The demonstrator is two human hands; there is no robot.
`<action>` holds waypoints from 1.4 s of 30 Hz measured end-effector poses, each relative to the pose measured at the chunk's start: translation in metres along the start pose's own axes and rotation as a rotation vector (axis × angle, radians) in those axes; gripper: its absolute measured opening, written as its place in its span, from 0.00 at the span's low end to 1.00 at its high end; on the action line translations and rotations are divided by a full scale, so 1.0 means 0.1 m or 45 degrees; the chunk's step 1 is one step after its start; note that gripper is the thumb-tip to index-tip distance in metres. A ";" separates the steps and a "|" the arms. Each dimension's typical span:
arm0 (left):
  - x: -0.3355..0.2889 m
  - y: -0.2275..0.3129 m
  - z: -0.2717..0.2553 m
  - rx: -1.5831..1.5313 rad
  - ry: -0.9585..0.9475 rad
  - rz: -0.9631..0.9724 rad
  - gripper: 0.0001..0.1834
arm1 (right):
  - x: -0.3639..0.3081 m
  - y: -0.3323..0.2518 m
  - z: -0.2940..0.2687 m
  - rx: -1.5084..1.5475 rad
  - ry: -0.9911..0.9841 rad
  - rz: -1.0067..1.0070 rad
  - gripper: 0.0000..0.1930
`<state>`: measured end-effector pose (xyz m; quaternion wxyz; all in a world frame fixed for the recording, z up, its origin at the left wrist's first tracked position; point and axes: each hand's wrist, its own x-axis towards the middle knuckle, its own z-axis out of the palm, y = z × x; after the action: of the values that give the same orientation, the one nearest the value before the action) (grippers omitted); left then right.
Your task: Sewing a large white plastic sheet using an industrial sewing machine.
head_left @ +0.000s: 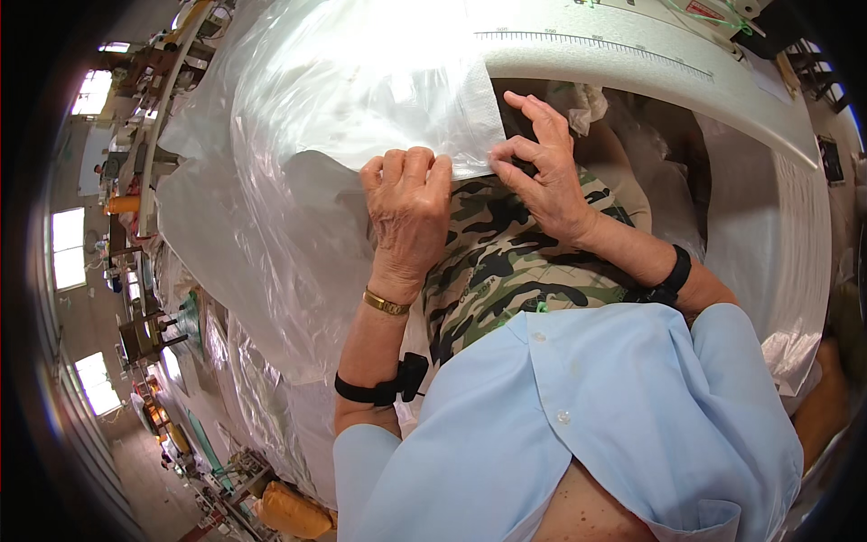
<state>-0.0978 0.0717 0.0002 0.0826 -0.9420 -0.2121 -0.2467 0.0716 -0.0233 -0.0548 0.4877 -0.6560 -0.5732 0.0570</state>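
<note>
A large sheet of thin, translucent white plastic film (361, 99) spreads over the work table and hangs down at the left. My left hand (408, 203) is closed on its near edge, fingers curled over the film. At the sheet's near right corner, my right hand (546, 172) pinches the film between thumb and index finger; its other fingers are raised and spread. Below the film edge, my lap shows in camouflage trousers (506, 244).
A white table edge with a printed ruler scale (596, 41) curves past on the right. Stacked white film (768, 262) hangs down at the far right. More film bundles (262, 397) lie at lower left, beside an orange-yellow bundle (293, 510). Machines stand along the left.
</note>
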 end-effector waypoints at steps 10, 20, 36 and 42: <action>-0.02 0.01 0.03 0.023 -0.100 0.032 0.10 | -0.05 0.04 -0.04 0.214 -0.158 0.152 0.07; -0.03 0.14 0.15 -0.065 0.064 0.069 0.14 | -0.01 0.02 0.03 1.195 -0.167 0.714 0.13; 0.00 0.14 0.07 -0.083 0.099 0.141 0.12 | 0.08 -0.09 -0.02 1.464 -0.336 0.729 0.19; 0.02 0.11 0.05 -0.078 0.102 0.173 0.11 | 0.16 -0.06 0.10 1.462 -0.320 0.778 0.21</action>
<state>-0.0888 0.0636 -0.0035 0.0787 -0.9456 -0.1366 -0.2845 0.0666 -0.0054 -0.0476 0.6514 -0.4132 -0.2925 0.5652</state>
